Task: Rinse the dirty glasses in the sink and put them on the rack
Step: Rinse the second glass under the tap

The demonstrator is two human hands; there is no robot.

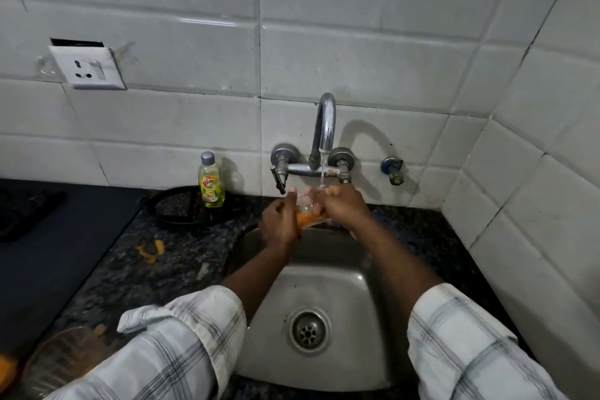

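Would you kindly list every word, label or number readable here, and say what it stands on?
"Vim": on the label of the dish soap bottle on the counter.
The label's smaller print: too blurred to read.
No text readable on the wall socket, tap or glass.

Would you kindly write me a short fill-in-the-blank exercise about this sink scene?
1. The left hand and right hand hold a clear glass under running ____ from the curved chrome tap.
2. The residue low in the glass is ____ in colour.
3. The yellow dish-soap bottle with the grey cap stands on the tap's ____ side.

Missing words: water; orange; left.
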